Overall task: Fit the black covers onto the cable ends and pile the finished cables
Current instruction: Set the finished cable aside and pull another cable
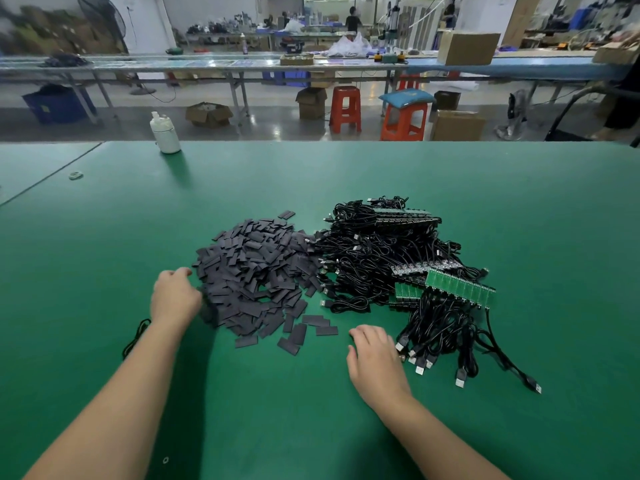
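A white bottle stands upright near the far edge of the green table. A small grey ring lies flat on the table, well to the left of the bottle. Past the table, on the shiny floor, there are two red stools. One of them has a blue cushion on top. Brown cardboard boxes sit on the floor near the stools, and one is open. A blue bin sits on the far left. A long bench runs across the room, with a big cardboard box on it.
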`<state>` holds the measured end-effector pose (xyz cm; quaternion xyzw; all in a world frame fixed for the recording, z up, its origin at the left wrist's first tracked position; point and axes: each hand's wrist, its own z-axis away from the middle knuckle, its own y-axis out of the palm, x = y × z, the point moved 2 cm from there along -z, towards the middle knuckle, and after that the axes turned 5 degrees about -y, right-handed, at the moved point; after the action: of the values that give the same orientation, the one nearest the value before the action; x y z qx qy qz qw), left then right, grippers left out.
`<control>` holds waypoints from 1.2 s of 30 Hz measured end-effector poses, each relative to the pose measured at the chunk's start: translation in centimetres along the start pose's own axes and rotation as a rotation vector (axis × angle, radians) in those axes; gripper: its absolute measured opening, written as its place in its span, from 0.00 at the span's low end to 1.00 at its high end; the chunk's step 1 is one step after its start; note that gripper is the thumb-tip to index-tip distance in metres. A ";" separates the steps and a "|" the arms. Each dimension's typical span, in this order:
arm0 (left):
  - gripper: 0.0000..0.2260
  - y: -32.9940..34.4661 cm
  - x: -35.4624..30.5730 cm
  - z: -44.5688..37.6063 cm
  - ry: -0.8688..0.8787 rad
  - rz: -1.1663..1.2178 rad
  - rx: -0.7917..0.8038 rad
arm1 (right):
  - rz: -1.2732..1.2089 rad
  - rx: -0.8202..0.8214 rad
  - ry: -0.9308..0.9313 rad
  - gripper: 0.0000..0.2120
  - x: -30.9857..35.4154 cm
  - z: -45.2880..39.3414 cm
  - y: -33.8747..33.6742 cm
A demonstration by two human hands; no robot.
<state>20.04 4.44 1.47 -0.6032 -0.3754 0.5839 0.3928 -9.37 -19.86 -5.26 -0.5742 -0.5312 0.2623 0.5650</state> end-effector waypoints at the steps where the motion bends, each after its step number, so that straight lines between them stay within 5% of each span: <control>1: 0.20 0.5 -1.4 0.7 0.050 0.010 0.017 | 0.017 0.003 -0.002 0.16 0.1 0.0 0.0; 12: 0.16 9.0 -19.5 16.0 0.771 0.114 0.391 | 0.044 0.172 0.001 0.16 0.4 -0.2 -2.1; 15: 0.17 10.1 -22.6 18.3 0.739 0.222 0.526 | 0.061 0.092 0.058 0.08 -1.1 -0.9 -6.4; 18: 0.17 10.4 -23.8 18.5 0.636 0.299 0.619 | 0.225 -0.336 0.049 0.04 -5.0 -1.6 -11.4; 19: 0.17 10.6 -24.0 18.5 0.621 0.286 0.644 | 0.266 -0.396 0.106 0.10 -6.4 -2.0 -12.8; 24: 0.14 10.4 -25.0 18.9 0.573 0.281 0.514 | 0.264 0.047 0.373 0.30 -11.8 -4.7 -15.3; 36: 0.12 9.9 -26.0 21.1 0.514 0.529 0.468 | -0.091 0.135 0.220 0.10 -11.0 -6.0 -16.8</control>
<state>-2.05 -22.56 2.90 -0.6991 0.0444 0.5646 0.4364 -12.47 -35.43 8.39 -0.5357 -0.4727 0.2072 0.6683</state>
